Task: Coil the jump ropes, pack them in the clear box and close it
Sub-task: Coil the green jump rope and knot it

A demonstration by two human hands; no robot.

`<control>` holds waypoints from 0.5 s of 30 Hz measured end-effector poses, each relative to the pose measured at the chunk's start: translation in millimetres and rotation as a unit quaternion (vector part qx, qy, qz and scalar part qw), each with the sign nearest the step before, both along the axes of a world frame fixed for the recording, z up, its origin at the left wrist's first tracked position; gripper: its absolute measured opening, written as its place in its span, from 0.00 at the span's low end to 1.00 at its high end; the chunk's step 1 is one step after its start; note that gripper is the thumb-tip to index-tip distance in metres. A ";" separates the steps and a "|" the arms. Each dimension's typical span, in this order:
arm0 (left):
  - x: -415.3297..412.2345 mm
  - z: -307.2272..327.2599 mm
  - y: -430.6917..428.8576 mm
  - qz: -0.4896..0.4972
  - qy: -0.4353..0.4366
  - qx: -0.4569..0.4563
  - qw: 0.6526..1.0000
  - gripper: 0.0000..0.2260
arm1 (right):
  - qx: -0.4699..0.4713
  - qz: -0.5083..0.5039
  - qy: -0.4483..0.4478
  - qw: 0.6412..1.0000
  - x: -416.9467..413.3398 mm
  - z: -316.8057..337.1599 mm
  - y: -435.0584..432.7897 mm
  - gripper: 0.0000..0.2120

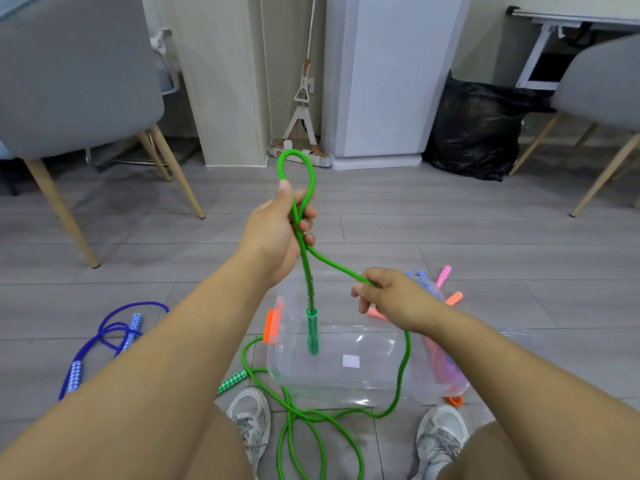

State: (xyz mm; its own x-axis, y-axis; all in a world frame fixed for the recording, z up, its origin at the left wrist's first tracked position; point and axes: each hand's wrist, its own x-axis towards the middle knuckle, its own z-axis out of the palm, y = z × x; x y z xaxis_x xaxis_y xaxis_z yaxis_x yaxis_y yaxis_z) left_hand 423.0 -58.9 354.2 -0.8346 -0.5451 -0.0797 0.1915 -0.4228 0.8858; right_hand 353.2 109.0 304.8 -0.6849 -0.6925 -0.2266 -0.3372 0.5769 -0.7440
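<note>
My left hand (277, 233) grips a green jump rope (313, 183) folded into a loop that stands above my fist. One green handle (311, 327) hangs straight down from that hand, over the clear box (346, 375) with orange latches on the floor. My right hand (391, 296) pinches the same rope lower down. The remaining green rope trails in loose loops (311, 431) between my shoes, with its second handle (232, 381) lying beside the box. A blue jump rope (117, 332) lies on the floor at the left. Pink rope handles (445, 275) show behind the box.
A grey chair (69, 81) stands at the back left and another chair (599, 91) at the right. A black bin bag (478, 129), a white cabinet (381, 81) and a mop (303, 98) line the wall. My shoes (249, 414) flank the box.
</note>
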 end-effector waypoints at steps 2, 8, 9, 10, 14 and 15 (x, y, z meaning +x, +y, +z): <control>1.7 -2.9 -6.6 -0.005 0.001 0.006 1.000 0.18 | -0.005 0.000 0.000 1.000 -7.0 -1.3 5.8 0.10; 5.7 -6.3 -29.8 0.033 -0.007 0.017 0.999 0.13 | -0.051 -0.022 -0.065 0.996 -28.7 -11.0 35.8 0.10; 5.7 -7.4 -32.6 0.036 -0.014 0.024 0.999 0.14 | -0.063 -0.025 -0.074 0.995 -30.9 -10.4 41.4 0.10; 5.8 -7.7 -34.6 0.038 -0.018 0.032 0.999 0.15 | -0.068 -0.026 -0.074 0.995 -32.6 -9.7 46.3 0.11; 2.5 -7.0 -35.9 0.051 -0.019 0.070 0.996 0.19 | -0.017 -0.014 -0.039 0.999 -35.5 -11.7 60.1 0.18; 1.9 -6.6 -35.2 0.056 -0.015 0.076 0.995 0.18 | 0.006 -0.008 -0.033 0.999 -34.8 -12.2 61.6 0.18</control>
